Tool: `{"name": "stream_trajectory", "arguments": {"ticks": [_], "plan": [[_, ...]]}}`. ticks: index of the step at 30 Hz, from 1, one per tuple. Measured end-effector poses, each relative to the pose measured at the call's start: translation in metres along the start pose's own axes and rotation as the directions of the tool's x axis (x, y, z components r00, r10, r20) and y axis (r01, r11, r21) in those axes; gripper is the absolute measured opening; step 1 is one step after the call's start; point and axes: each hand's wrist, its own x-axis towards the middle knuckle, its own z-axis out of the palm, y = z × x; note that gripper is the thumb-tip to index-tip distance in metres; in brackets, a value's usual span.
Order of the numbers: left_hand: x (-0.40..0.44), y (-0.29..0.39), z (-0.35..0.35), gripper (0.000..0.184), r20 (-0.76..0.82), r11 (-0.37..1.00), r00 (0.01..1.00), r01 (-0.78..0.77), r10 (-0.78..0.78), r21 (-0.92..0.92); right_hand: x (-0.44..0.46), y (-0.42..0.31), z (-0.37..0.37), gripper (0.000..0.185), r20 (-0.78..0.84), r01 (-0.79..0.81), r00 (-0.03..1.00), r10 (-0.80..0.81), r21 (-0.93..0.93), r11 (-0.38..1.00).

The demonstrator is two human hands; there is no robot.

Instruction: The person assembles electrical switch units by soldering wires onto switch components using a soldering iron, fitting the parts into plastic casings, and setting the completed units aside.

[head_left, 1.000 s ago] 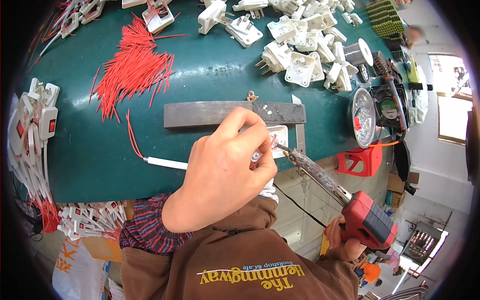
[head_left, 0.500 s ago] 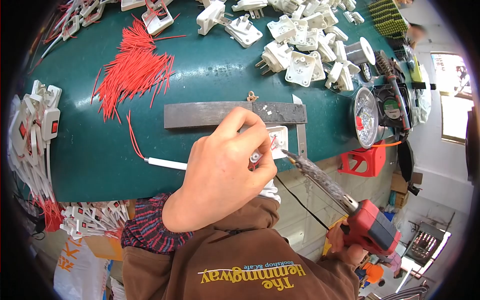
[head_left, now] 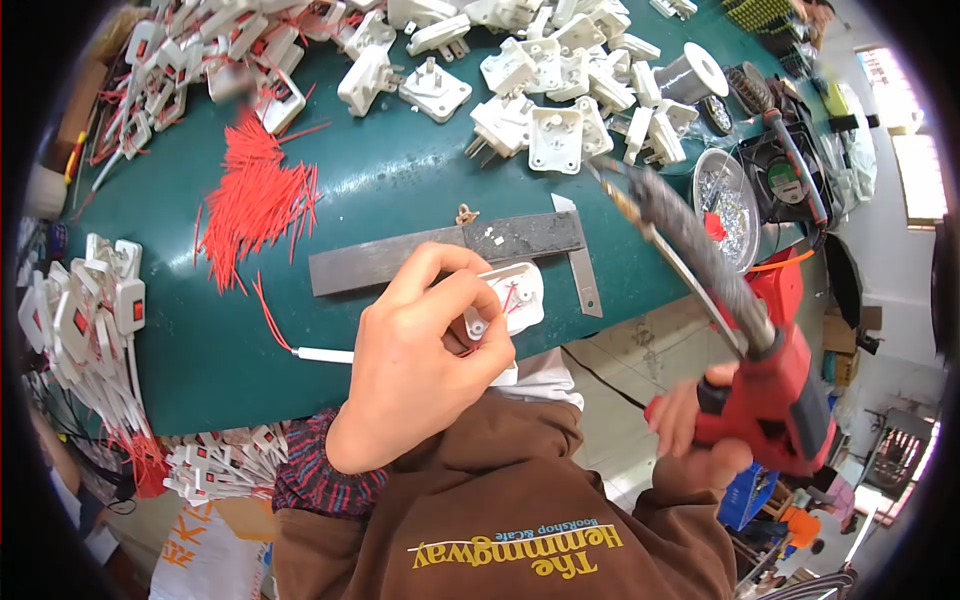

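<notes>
My left hand [head_left: 420, 345] pinches a small white plastic plug housing [head_left: 525, 290] near the table's front edge; the fingers hide part of it. A short red wire shows inside the housing. A white cable [head_left: 325, 355] with red wire ends lies on the table, running under my left hand. On the right, my right hand [head_left: 690, 435] is wrapped round the handle of a red soldering gun [head_left: 775, 395]. Its long barrel points up and left, and its tip is raised away from the housing. The gun is slightly blurred.
Beyond my left hand lies a grey metal bar [head_left: 385, 258], with a flat blade [head_left: 585, 275] beside it. Around them are a red wire pile [head_left: 255, 210], white plug housings [head_left: 555, 140], a solder spool [head_left: 690, 75], a metal bowl [head_left: 745, 220] and bundled switch cables [head_left: 95, 320].
The soldering gun has lifted from the housing, its tip moving up the view. My left hand still holds the housing. The whole view has shifted and tilted a little.
</notes>
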Motion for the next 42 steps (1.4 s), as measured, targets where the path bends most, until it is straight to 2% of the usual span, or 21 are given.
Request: {"name": "stream_trajectory", "arguments": {"ticks": [2, 5, 11, 13, 14, 18, 22, 24, 25, 27, 28, 29, 30, 32, 33, 34, 35, 37, 38, 40, 42], "plan": [[0.0, 0.001, 0.0, 0.01, 0.005, 0.999, 1.0, -0.009, 0.009, 0.036, 0.022, 0.003, 0.034, 0.075, -0.301, 0.004, 0.953, 0.024, 0.092, 0.996], [0.0, 0.0, -0.002, 0.011, 0.002, 0.999, 1.0, -0.015, 0.015, 0.043, 0.064, 0.019, 0.047, 0.065, -0.443, 0.139, 0.896, -0.018, 0.242, 0.96], [-0.02, 0.003, -0.015, 0.052, 0.058, 0.971, 0.982, -0.186, 0.179, 0.153, 0.104, 0.047, 0.049, 0.057, -0.36, 0.208, 0.933, 0.021, 0.586, 0.783], [-0.025, 0.007, -0.029, 0.065, 0.216, 0.978, 0.971, -0.138, 0.103, 0.154, 0.1, 0.055, 0.052, 0.057, -0.382, 0.184, 0.917, 0.112, 0.656, 0.732], [-0.024, -0.003, -0.027, 0.07, 0.227, 0.949, 0.949, -0.262, 0.22, 0.176, 0.1, 0.059, 0.053, 0.056, -0.397, 0.217, 0.909, 0.123, 0.705, 0.676], [-0.029, -0.025, -0.006, 0.036, 0.12, 0.872, 0.931, -0.364, 0.344, 0.326, 0.103, 0.056, 0.057, 0.048, -0.423, 0.206, 0.886, 0.188, 0.724, 0.658], [-0.027, 0.002, -0.02, 0.032, -0.074, 0.866, 0.893, -0.405, 0.443, 0.292, 0.109, 0.036, 0.076, 0.045, -0.551, 0.215, 0.764, 0.337, 0.708, 0.672], [-0.031, 0.02, -0.052, 0.036, -0.242, 0.809, 0.83, -0.353, 0.502, 0.47, 0.106, 0.047, 0.068, 0.045, -0.528, 0.234, 0.822, 0.213, 0.655, 0.718], [-0.034, 0.035, -0.082, 0.035, -0.347, 0.708, 0.704, -0.313, 0.62, 0.633, 0.106, 0.044, 0.07, 0.045, -0.539, 0.246, 0.816, 0.21, 0.653, 0.716], [-0.053, 0.035, -0.148, 0.032, -0.49, 0.559, 0.588, 0.076, 0.643, 0.826, 0.106, 0.037, 0.074, 0.045, -0.522, 0.222, 0.827, 0.209, 0.645, 0.731], [-0.047, 0.034, -0.18, 0.033, -0.721, 0.771, 0.35, -0.007, 0.598, 0.637, 0.105, 0.039, 0.073, 0.043, -0.522, 0.225, 0.828, 0.202, 0.641, 0.734], [-0.055, 0.007, -0.233, 0.034, -0.731, 0.721, 0.229, 0.139, 0.643, 0.678, 0.104, 0.041, 0.072, 0.043, -0.528, 0.239, 0.826, 0.197, 0.644, 0.727], [-0.06, 0.001, -0.262, 0.036, -0.844, 0.822, 0.209, 0.205, 0.494, 0.532, 0.103, 0.043, 0.071, 0.043, -0.524, 0.24, 0.832, 0.182, 0.637, 0.733], [-0.074, -0.055, -0.335, 0.029, -0.803, 0.719, 0.232, 0.36, 0.549, 0.595, 0.105, 0.05, 0.068, 0.043, -0.531, 0.259, 0.832, 0.163, 0.629, 0.733], [-0.079, -0.083, -0.363, 0.027, -0.699, 0.579, 0.392, 0.393, 0.598, 0.715, 0.104, 0.054, 0.064, 0.043, -0.499, 0.245, 0.855, 0.143, 0.631, 0.736], [-0.077, -0.08, -0.356, 0.029, -0.831, 0.764, 0.431, 0.38, 0.352, 0.521, 0.101, 0.057, 0.062, 0.042, -0.471, 0.229, 0.873, 0.128, 0.626, 0.745], [-0.08, -0.071, -0.358, 0.027, -0.817, 0.774, 0.508, 0.388, 0.273, 0.5, 0.101, 0.056, 0.063, 0.041, -0.485, 0.235, 0.864, 0.136, 0.628, 0.742], [-0.07, -0.05, -0.36, 0.025, -0.616, 0.491, 0.422, 0.374, 0.665, 0.787, 0.099, 0.071, 0.055, 0.046, -0.445, 0.225, 0.887, 0.124, 0.649, 0.726], [-0.058, -0.017, -0.331, 0.026, -0.585, 0.468, 0.279, 0.387, 0.762, 0.794, 0.099, 0.068, 0.057, 0.044, -0.437, 0.235, 0.893, 0.11, 0.66, 0.713], [-0.03, 0.024, -0.263, 0.028, -0.8, 0.801, 0.168, 0.082, 0.576, 0.594, 0.098, 0.069, 0.057, 0.044, -0.425, 0.24, 0.9, 0.1, 0.673, 0.7], [0.008, 0.036, -0.183, 0.023, -0.477, 0.657, 0.575, -0.146, 0.665, 0.74, 0.097, 0.071, 0.056, 0.044, -0.43, 0.292, 0.902, 0.038, 0.674, 0.678]]}}
